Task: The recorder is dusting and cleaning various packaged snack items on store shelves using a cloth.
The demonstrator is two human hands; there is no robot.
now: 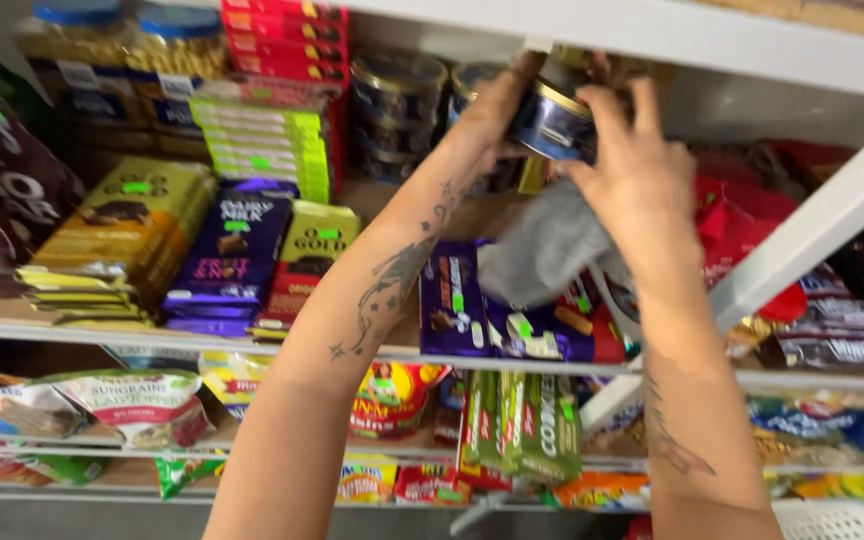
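Seen from the head camera, both hands are raised to the far upper shelf. The left hand and right hand together clasp one round dark-blue tin with a gold rim, tilted with its flat face toward the lower right. One grey cloth hangs under the right palm. About four similar stacked tins sit just left, partly blurred. The white shelf edge runs below.
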